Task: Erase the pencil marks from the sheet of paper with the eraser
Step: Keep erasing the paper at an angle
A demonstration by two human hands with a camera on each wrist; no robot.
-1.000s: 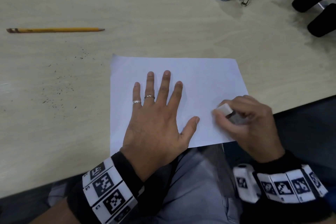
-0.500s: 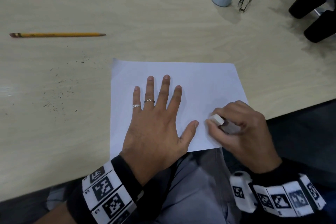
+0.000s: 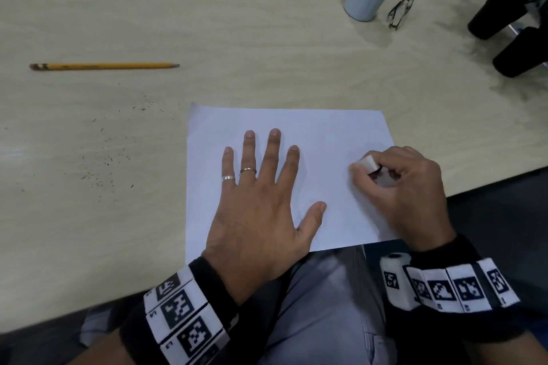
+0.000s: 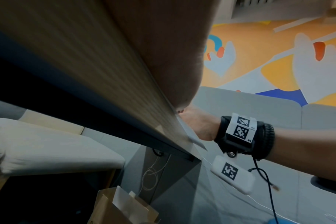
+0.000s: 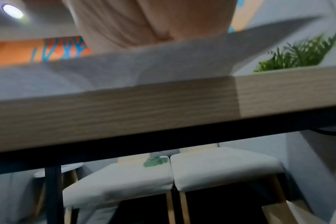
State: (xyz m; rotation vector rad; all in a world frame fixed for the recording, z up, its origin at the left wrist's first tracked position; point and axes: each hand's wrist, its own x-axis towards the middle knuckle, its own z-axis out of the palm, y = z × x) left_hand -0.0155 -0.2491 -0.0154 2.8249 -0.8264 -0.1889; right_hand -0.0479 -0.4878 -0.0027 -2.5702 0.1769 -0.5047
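1. Currently the left hand (image 3: 255, 210) lies flat, fingers spread, pressing the paper (image 3: 320, 127) at the table's (image 3: 267, 38) near edge.
2. Right hand (image 3: 406, 187) pinches the eraser (image 3: 367, 163), its tip on the sheet near the right edge.
3. Pencil (image 3: 103, 66) lies far left; crumbs (image 3: 112, 151) between it and the paper.

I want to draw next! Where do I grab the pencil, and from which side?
Grab the pencil around the middle of its yellow shaft, coming straight down from above. It lies flat on the table with open space all round, its sharp tip pointing right, toward the paper side.
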